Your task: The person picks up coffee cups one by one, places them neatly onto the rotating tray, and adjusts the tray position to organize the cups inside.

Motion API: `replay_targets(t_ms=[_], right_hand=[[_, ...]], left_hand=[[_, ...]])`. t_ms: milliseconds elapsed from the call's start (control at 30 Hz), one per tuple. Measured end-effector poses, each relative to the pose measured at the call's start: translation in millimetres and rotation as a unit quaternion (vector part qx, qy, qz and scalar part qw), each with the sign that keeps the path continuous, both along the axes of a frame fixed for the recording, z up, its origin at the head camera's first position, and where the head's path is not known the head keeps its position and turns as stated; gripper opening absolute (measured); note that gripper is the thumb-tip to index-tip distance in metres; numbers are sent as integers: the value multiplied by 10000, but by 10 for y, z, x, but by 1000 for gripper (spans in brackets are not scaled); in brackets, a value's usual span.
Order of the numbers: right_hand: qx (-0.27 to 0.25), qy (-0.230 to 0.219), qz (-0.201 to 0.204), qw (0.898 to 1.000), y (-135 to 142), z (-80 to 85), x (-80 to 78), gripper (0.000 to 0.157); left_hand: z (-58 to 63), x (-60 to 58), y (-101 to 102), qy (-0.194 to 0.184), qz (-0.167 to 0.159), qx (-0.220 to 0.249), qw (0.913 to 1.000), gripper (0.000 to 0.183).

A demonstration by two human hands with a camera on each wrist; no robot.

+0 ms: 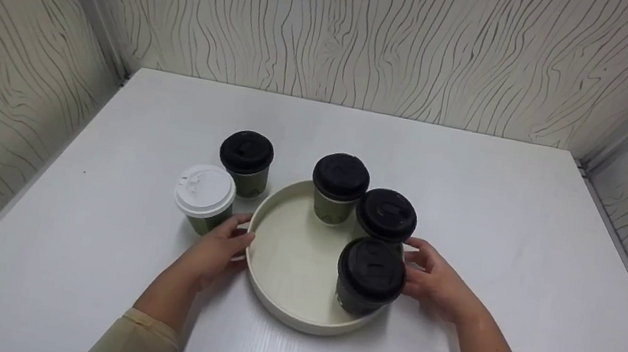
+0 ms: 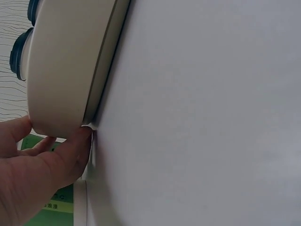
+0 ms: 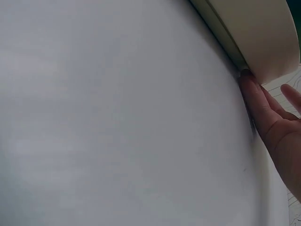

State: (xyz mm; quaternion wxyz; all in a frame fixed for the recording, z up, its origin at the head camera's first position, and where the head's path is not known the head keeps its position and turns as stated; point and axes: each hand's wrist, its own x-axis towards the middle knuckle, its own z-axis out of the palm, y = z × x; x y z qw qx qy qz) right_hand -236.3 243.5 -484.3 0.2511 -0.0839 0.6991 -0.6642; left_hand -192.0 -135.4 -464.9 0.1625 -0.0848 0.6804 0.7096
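Observation:
A round cream tray (image 1: 291, 260) with a raised rim carries three green paper cups with black lids: a far cup (image 1: 340, 183), a right cup (image 1: 386, 216) and a front cup (image 1: 370, 276). At the tray's left side my left hand (image 1: 220, 249) grips it, the thumb on the wall and fingertips tucked at the bottom edge in the left wrist view. Opposite, my right hand (image 1: 438, 284) holds the right side, a fingertip under the base in the right wrist view; the front cup hides part of that contact.
Left of the tray stand a white-lidded green cup (image 1: 205, 196), close beside my left hand, and a black-lidded cup (image 1: 247, 162) behind it. The white table (image 1: 87, 253) is bordered by wood-patterned panels (image 1: 337, 28) at the back and sides.

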Motion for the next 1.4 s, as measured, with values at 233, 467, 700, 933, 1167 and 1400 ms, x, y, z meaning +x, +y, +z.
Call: replay_targets(t_ms=[233, 467, 700, 933, 1167, 1400], right_hand=[[101, -55, 39, 9999, -16, 17, 9, 68], [146, 22, 80, 9999, -32, -17, 9, 69], [145, 35, 84, 9999, -49, -47, -1, 68], [-85, -136, 13, 9999, -51, -54, 11, 68], [-177, -168, 31, 9997, -52, -52, 13, 68], [16, -107, -9, 9999, -55, -42, 14, 69]], left_hand=[[11, -3, 6, -169, 13, 138, 9998, 43], [-8, 6, -23, -121, -71, 105, 9998, 42], [-10, 34, -42, 3, -75, 104, 9999, 43], [5, 75, -50, -67, -50, 133, 9999, 46], [66, 171, -68, 86, -165, -140, 9997, 52], [222, 254, -90, 264, -201, -1182, 9924, 59]])
